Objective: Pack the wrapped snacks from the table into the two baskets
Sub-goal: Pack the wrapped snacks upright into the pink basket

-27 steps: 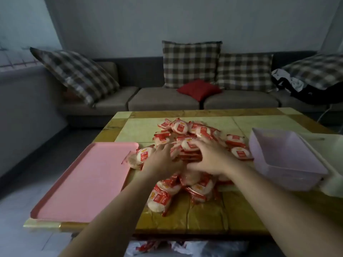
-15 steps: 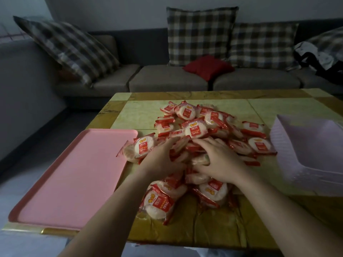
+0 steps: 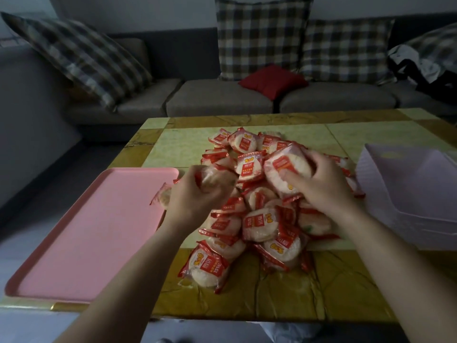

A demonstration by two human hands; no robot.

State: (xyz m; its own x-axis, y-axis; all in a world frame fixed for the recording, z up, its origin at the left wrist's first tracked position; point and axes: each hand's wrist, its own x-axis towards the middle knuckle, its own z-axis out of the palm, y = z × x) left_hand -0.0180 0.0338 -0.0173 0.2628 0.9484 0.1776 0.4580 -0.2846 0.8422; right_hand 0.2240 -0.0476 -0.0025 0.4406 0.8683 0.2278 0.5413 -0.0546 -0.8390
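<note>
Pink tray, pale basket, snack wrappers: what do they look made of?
The pink tray: likely moulded plastic, matte, one smooth colour with rounded raised rim. The pale basket: probably thin plastic, semi-matte, ridged side wall. The snack wrappers: glossy clear-and-red printed film, crinkled with crimped ends, white cakes showing through.

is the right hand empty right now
No, the right hand grips a wrapped snack above the pile.

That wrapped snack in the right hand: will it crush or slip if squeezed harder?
Probably light: the right hand alone holds the wrapped snack up. Likely slippery, as its wrapper looks glossy. The round cake inside looks puffed, so a hard squeeze may crack it.
</note>
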